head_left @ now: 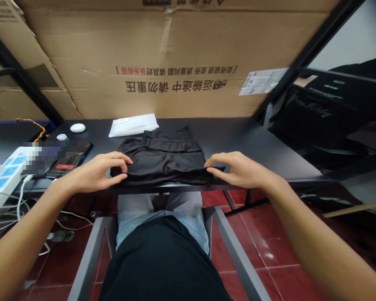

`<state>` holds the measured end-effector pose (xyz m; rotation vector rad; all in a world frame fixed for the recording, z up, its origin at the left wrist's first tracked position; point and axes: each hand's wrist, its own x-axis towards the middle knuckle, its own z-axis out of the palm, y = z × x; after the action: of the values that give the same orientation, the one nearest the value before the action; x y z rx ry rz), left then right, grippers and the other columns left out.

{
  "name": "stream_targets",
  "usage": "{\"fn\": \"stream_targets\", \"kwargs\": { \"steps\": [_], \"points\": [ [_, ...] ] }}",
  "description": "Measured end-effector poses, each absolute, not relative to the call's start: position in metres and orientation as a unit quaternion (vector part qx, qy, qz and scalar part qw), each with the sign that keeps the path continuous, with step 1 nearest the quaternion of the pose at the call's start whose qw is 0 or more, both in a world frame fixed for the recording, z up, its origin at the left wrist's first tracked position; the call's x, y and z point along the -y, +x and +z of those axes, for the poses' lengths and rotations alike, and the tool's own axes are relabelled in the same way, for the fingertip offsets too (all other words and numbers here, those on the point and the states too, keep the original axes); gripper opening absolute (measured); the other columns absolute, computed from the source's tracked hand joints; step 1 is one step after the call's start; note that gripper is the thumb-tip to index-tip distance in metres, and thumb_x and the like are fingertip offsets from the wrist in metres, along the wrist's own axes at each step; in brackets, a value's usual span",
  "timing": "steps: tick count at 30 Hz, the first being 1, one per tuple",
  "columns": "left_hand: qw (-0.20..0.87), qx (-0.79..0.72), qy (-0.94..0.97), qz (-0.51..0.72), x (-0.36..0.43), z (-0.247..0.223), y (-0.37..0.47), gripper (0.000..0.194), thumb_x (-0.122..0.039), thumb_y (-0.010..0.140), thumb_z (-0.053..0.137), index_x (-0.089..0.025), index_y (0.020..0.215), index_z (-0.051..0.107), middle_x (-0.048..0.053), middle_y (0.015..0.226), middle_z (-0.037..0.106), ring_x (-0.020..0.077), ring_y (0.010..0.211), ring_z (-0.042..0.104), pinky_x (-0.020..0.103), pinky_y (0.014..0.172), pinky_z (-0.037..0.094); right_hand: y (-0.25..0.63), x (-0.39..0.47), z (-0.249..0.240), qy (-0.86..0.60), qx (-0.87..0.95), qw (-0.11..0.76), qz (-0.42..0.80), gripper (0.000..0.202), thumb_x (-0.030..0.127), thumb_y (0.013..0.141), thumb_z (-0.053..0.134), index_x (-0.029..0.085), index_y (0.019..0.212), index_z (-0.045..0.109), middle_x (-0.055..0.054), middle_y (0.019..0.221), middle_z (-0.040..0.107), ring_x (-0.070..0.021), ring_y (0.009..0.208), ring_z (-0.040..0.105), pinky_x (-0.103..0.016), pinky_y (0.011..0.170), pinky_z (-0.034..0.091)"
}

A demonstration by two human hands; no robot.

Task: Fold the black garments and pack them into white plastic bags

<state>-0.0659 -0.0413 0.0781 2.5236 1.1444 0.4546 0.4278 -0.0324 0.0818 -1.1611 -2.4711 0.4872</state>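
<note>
A black garment point(166, 161) of thin, slightly shiny fabric lies folded and wrinkled at the front edge of the dark table. Its left side is in the curled fingers and thumb of my left hand point(108, 169). At the opposite side, my right hand point(235, 167) pinches the near right corner between thumb and fingers, with a bit of cloth sticking out past the grip. What kind of garment it is does not show clearly. Just behind it lies a flat white plastic packet point(133, 124).
A large cardboard sheet point(175, 46) stands along the back of the table point(250, 142). To the left are a phone point(70, 161), a white earbud case point(77, 128) and a power strip point(6, 177) with cables. Black bags point(319, 113) hang on the right.
</note>
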Motion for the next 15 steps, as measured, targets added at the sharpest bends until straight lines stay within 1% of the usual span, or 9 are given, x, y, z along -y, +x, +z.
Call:
{"fn": "stream_targets", "kwargs": {
  "steps": [1,3,5,6,8,12,14,15],
  "points": [
    [0.17,-0.41,0.879,0.175,0.038,0.081,-0.065,0.026,-0.053,0.105,0.069,-0.03,0.097,0.078,0.005,0.138,0.084,0.0292,0.124,0.08,0.047,0.113,0.066,0.429,0.027,0.085,-0.427,0.867,0.197,0.163,0.028,0.056,0.108,0.067,0.034,0.103,0.083,-0.003,0.101,0.089,-0.0312,0.092,0.084,-0.045,0.087,0.067],
    [0.17,-0.445,0.851,0.22,0.025,0.086,-0.064,0.028,-0.055,0.106,0.067,-0.029,0.101,0.075,0.005,0.117,0.087,0.027,0.107,0.083,0.043,0.103,0.068,0.43,0.011,0.092,-0.452,0.848,0.24,0.136,0.03,0.057,0.108,0.067,0.032,0.1,0.081,-0.004,0.099,0.088,-0.0316,0.091,0.083,-0.046,0.089,0.065],
    [0.154,-0.494,0.814,0.265,0.005,0.09,-0.06,0.029,-0.055,0.106,0.065,-0.028,0.106,0.072,0.003,0.099,0.085,0.0249,0.089,0.08,0.04,0.091,0.067,0.429,-0.012,0.097,-0.468,0.832,0.277,0.112,0.031,0.057,0.107,0.067,0.03,0.099,0.08,-0.005,0.1,0.088,-0.0327,0.093,0.083,-0.047,0.092,0.063],
    [0.138,-0.517,0.797,0.28,-0.007,0.091,-0.058,0.028,-0.055,0.105,0.064,-0.028,0.108,0.071,0.002,0.094,0.083,0.0243,0.083,0.079,0.038,0.086,0.066,0.427,-0.025,0.098,-0.475,0.826,0.285,0.104,0.031,0.057,0.106,0.067,0.029,0.099,0.08,-0.006,0.1,0.088,-0.0329,0.093,0.082,-0.047,0.092,0.063],
    [0.088,-0.552,0.778,0.288,-0.031,0.089,-0.053,0.028,-0.052,0.102,0.066,-0.027,0.114,0.07,0.003,0.095,0.084,0.0249,0.082,0.078,0.039,0.086,0.064,0.421,-0.052,0.095,-0.486,0.824,0.277,0.092,0.03,0.055,0.104,0.069,0.028,0.097,0.08,-0.007,0.098,0.087,-0.0324,0.089,0.08,-0.047,0.088,0.061],
    [0.007,-0.583,0.774,0.247,-0.058,0.077,-0.046,0.026,-0.043,0.097,0.072,-0.027,0.118,0.072,0.009,0.116,0.085,0.0296,0.093,0.079,0.047,0.099,0.062,0.411,-0.09,0.073,-0.503,0.835,0.215,0.057,0.022,0.048,0.094,0.078,0.026,0.09,0.077,-0.008,0.092,0.084,-0.0315,0.083,0.076,-0.046,0.082,0.06],
    [-0.017,-0.584,0.776,0.238,-0.056,0.071,-0.049,0.024,-0.042,0.098,0.072,-0.026,0.116,0.073,0.01,0.121,0.083,0.0292,0.095,0.077,0.048,0.103,0.061,0.411,-0.096,0.061,-0.506,0.837,0.204,0.033,0.021,0.046,0.091,0.083,0.025,0.093,0.078,-0.009,0.094,0.082,-0.0318,0.086,0.076,-0.046,0.083,0.061],
    [-0.024,-0.577,0.78,0.242,-0.052,0.068,-0.054,0.024,-0.044,0.099,0.071,-0.026,0.115,0.073,0.01,0.121,0.081,0.0282,0.095,0.076,0.047,0.104,0.061,0.411,-0.096,0.057,-0.504,0.836,0.215,0.02,0.022,0.045,0.09,0.084,0.025,0.096,0.079,-0.01,0.098,0.082,-0.0323,0.088,0.076,-0.047,0.086,0.062]
  ]
}}
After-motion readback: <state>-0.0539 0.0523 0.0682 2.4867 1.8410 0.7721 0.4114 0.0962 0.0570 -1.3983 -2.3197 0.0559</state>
